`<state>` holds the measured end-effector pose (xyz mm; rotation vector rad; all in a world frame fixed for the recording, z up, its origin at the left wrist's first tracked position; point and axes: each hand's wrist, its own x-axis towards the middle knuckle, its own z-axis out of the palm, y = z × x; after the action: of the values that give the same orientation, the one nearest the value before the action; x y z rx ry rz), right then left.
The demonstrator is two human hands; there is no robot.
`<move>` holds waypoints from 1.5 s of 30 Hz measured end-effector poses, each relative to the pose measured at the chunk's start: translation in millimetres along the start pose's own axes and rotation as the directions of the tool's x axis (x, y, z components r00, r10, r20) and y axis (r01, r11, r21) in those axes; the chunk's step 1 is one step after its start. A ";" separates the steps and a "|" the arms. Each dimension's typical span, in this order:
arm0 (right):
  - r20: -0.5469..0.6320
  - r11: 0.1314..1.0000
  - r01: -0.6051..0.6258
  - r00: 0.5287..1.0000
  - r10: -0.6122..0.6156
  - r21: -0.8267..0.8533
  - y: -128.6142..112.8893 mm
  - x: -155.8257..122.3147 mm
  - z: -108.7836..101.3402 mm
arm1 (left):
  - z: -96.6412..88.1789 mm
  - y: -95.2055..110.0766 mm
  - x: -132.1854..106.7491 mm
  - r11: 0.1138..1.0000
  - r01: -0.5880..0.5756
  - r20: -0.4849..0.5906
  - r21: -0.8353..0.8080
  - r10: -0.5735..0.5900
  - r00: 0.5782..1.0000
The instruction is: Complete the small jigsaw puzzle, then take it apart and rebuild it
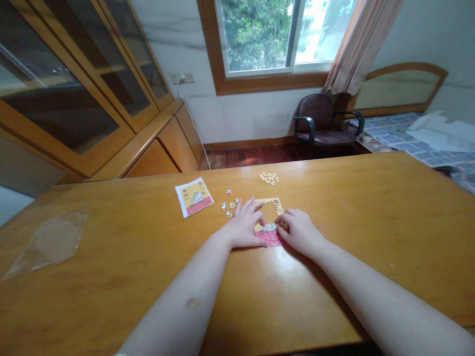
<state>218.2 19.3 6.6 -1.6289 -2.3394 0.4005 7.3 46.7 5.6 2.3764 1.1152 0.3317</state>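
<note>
Tabletop [129, 267]: wood, carries all small items. Cabinet [106, 96] w/ glass doors at far L; bed [434, 133] w/ checked cover at far R; window [260, 34] in back wall; dark chair [319, 118] w/ armrests beyond far edge. Clear plastic bag [55, 237] lies flat at L. L hand [245, 225]: grip spread, palm down over L side of puzzle. R hand [299, 230]: fingers bent at puzzle's R edge, thumb & index close tog.; can't tell if grip pinches a pc. Picture card [195, 198], white-edged, yellow & pink, lies L of puzzle. Jigsaw puzzle [272, 240] sits b/w hands on tabletop: yellow border on top, pink rows at bottom, whitish pcs above pink, gap in middle. Pale pc. pile [269, 178] lies beyond puzzle. Loose pcs [224, 205] lie near L fingertips, b/w card & puzzle
</note>
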 end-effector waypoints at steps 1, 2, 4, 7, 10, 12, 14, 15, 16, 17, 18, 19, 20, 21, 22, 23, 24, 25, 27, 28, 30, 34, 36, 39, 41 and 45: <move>0.004 1.000 -0.006 1.000 0.006 -0.008 -0.4 0.1 -0.3 | 0.1 0.0 0.1 1.000 -0.001 0.000 0.004 0.001 1.000; 0.006 1.000 -0.012 1.000 0.012 -0.014 -0.9 0.2 -0.6 | 0.3 -0.1 0.2 1.000 -0.002 0.000 0.009 0.002 1.000; 0.012 1.000 -0.018 1.000 0.019 -0.020 -2.0 0.5 -0.7 | 0.6 -0.5 0.1 1.000 -0.004 0.004 0.022 0.004 1.000; 0.018 1.000 -0.016 1.000 0.016 -0.017 -3.0 0.6 -0.1 | 0.7 -1.0 -0.1 0.999 -0.002 0.011 0.033 0.001 1.000; 0.004 1.000 -0.006 1.000 0.006 -0.012 -2.5 0.2 0.4 | 0.6 -1.6 -0.4 0.999 -0.004 0.010 0.032 0.003 1.000; -0.006 1.000 -0.009 1.000 0.009 -0.014 -1.7 -0.2 0.1 | 0.8 -2.2 -0.4 0.999 -0.007 0.010 0.036 0.006 1.000; -0.010 1.000 -0.018 1.000 0.018 -0.015 -1.0 -0.5 -0.4 | 1.2 -2.9 -0.2 0.999 -0.008 0.014 0.042 0.007 1.000; -0.011 1.000 -0.021 1.000 0.021 -0.013 -0.8 -0.6 -0.7 | 1.4 -3.2 -0.1 0.999 -0.008 0.016 0.044 0.007 1.000; -0.010 1.000 -0.023 1.000 0.023 -0.011 -0.7 -0.6 -0.8 | 1.6 -3.4 -0.1 0.999 -0.009 0.017 0.044 0.008 1.000; -0.010 1.000 -0.025 1.000 0.025 -0.008 -0.7 -0.5 -0.9 | 1.8 -3.6 0.0 0.999 -0.011 0.016 0.043 0.010 1.000; -0.008 1.000 -0.025 1.000 0.025 -0.007 -0.8 -0.4 -0.9 | 1.8 -3.6 0.1 0.999 -0.012 0.015 0.041 0.012 1.000; -0.006 1.000 -0.026 1.000 0.026 -0.006 -0.8 -0.3 -0.8 | 1.7 -3.4 0.1 0.999 -0.012 0.014 0.037 0.012 1.000; -0.005 1.000 -0.026 1.000 0.026 -0.006 -0.9 -0.2 -0.7 | 1.4 -3.2 0.1 0.999 -0.011 0.015 0.034 0.010 1.000; -0.004 1.000 -0.025 1.000 0.025 -0.007 -0.9 -0.2 -0.7 | 1.1 -2.8 0.1 0.999 -0.007 0.018 0.032 0.007 1.000; -0.005 1.000 -0.024 1.000 0.024 -0.009 -0.8 -0.3 -0.9 | 0.7 -2.3 0.2 0.999 -0.004 0.022 0.033 0.003 1.000; -0.009 1.000 -0.023 1.000 0.022 -0.013 -0.8 -0.6 -1.3 | 0.4 -1.9 0.2 0.999 -0.001 0.026 0.035 0.000 1.000; -0.014 1.000 -0.019 1.000 0.019 -0.019 -0.9 -1.1 -1.9 | 0.1 -1.4 0.3 0.999 0.001 0.029 0.040 -0.002 1.000; -0.018 1.000 -0.012 1.000 0.012 -0.027 -1.1 -1.8 -2.9 | -0.1 -1.1 0.3 0.999 0.001 0.031 0.045 -0.002 1.000; -0.017 0.998 0.019 1.000 -0.020 -0.052 -2.1 -3.9 -5.5 | -0.1 -0.8 0.3 0.999 -0.001 0.030 0.053 -0.001 1.000; -0.006 0.997 0.042 0.999 -0.043 -0.066 -2.9 -5.0 -7.0 | 0.0 -0.7 0.3 0.999 -0.001 0.029 0.055 -0.001 1.000; 0.026 0.992 0.092 0.996 -0.090 -0.088 -4.9 -7.3 -9.7 | 0.2 -0.7 0.2 0.999 0.002 0.028 0.055 -0.003 1.000; 0.059 0.985 0.143 0.989 -0.138 -0.094 -7.8 -9.5 -11.6 | 0.3 -0.7 0.0 0.999 0.004 0.025 0.046 -0.005 1.000; 0.060 0.985 0.147 0.988 -0.142 -0.089 -8.0 -9.4 -10.6 | 0.4 -0.9 0.0 0.999 0.002 0.023 0.044 -0.003 1.000; 0.059 0.987 0.142 0.989 -0.138 -0.077 -7.1 -8.7 -8.9 | 0.8 -1.6 0.1 0.999 0.002 0.025 0.045 -0.003 1.000; 0.054 0.989 0.132 0.990 -0.129 -0.072 -5.8 -7.8 -8.8 | 1.2 -2.1 0.1 0.999 0.003 0.028 0.046 -0.005 1.000; 0.035 0.993 0.067 0.997 -0.064 -0.092 -1.7 -5.3 -11.8 | 1.4 -2.4 -0.1 0.999 -0.005 0.024 0.043 0.004 1.000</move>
<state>222.8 14.7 17.9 -1.5916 -2.4627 0.3106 6.2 47.4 3.1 2.4143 1.1173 0.2832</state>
